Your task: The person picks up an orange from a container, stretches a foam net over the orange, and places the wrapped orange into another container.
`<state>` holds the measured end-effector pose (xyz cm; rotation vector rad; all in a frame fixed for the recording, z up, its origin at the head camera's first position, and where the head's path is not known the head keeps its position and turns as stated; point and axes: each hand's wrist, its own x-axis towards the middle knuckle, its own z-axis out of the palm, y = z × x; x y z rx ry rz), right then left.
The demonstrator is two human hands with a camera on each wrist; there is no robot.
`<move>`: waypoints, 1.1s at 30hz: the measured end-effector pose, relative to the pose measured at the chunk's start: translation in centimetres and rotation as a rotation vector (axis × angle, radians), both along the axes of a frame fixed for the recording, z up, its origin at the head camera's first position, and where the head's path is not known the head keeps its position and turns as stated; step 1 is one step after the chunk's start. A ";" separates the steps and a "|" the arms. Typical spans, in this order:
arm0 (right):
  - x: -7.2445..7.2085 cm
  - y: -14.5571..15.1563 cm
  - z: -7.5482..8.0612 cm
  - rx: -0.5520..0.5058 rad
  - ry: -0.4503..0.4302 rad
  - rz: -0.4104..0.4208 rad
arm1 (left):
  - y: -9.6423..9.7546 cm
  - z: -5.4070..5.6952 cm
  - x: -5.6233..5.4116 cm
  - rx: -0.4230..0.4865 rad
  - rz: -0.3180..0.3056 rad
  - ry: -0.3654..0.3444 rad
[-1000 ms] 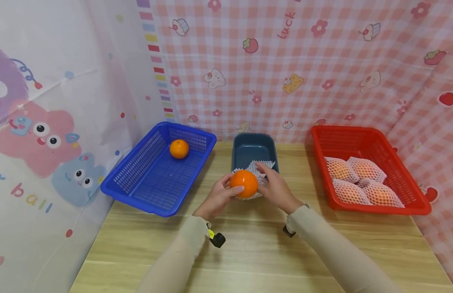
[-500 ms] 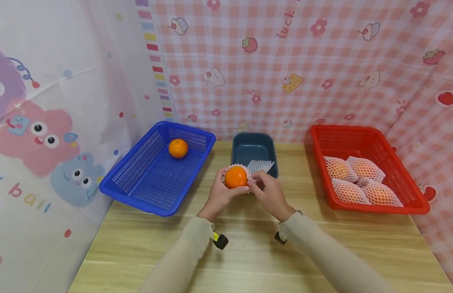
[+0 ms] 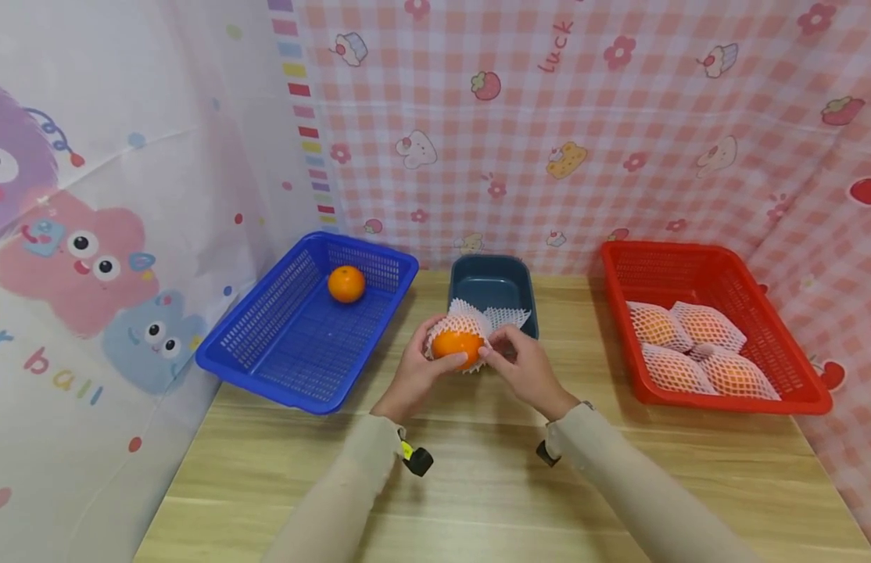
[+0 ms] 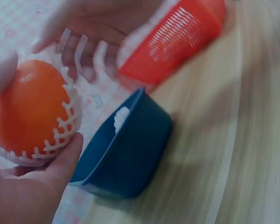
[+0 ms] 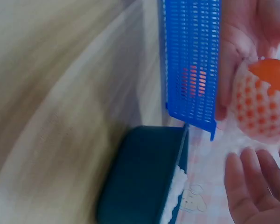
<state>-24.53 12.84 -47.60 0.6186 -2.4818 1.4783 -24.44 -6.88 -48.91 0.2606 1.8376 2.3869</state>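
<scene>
An orange (image 3: 455, 345) sits partly inside a white foam net (image 3: 460, 322), its bare side facing the person. My left hand (image 3: 410, 381) holds the fruit and net together, thumb across the front. With thumb and fingers my right hand (image 3: 535, 377) pinches the net's edge at the right of the fruit. Both hands are just in front of a dark teal bin (image 3: 493, 291), where more white foam netting (image 3: 509, 317) shows. In the left wrist view, the net's open edge rings the bare orange (image 4: 30, 107).
A blue basket (image 3: 281, 367) at the left holds one bare orange (image 3: 346, 284). In the red basket (image 3: 731, 404) at the right lie several net-wrapped oranges (image 3: 699, 324). All stand on a wooden table (image 3: 478, 500), with patterned curtains (image 3: 520, 117) behind and at the sides.
The orange has gone from bare in the left hand into the net. The net now covers its upper part. The right hand has come from above the netting to the net's edge.
</scene>
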 end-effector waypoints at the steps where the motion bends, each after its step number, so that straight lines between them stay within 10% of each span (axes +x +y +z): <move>1: -0.1 0.1 0.1 0.011 0.022 -0.006 | 0.0 -0.1 0.0 -0.020 -0.004 0.016; 11: -0.5 0.3 0.0 -0.044 0.146 -0.131 | -0.5 -0.2 0.4 -0.080 -0.186 0.055; 23: 1.4 -1.7 -0.2 -0.102 0.337 0.021 | 0.5 2.2 1.3 -0.042 0.088 0.047; 33: 1.4 -0.6 0.4 0.039 0.432 0.076 | 0.1 -1.0 -0.2 -0.010 0.102 0.116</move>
